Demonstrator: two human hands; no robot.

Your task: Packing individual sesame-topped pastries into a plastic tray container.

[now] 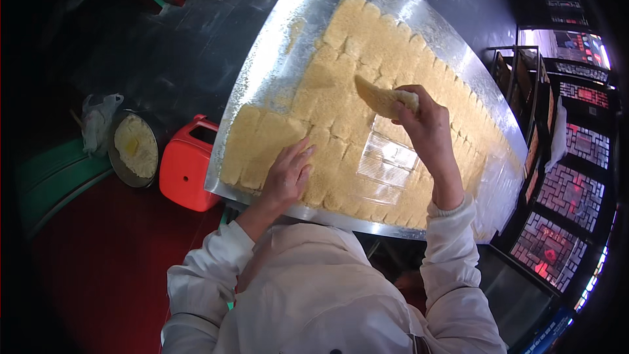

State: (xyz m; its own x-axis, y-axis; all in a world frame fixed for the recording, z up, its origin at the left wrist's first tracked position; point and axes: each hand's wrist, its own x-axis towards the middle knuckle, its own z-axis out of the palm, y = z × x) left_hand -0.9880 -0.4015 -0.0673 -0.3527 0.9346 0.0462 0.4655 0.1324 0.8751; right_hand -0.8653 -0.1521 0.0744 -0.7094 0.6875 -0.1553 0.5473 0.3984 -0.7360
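Rows of flat, sesame-coated pastry pieces lie packed edge to edge on a metal-topped table. Raised above them, my right hand grips one such piece by its right end, with the other end tilted up to the left. My left hand is over the near left rows, fingers loosely apart and nothing in them; whether it touches the pastry I cannot tell. Between my hands, a clear ribbed plastic tray sits on the pieces.
Clear plastic packaging covers the table's right corner. A red plastic stool stands against the left edge, beside a metal basin of pale flour-like powder with something yellow in it. A rack of trays is at the right.
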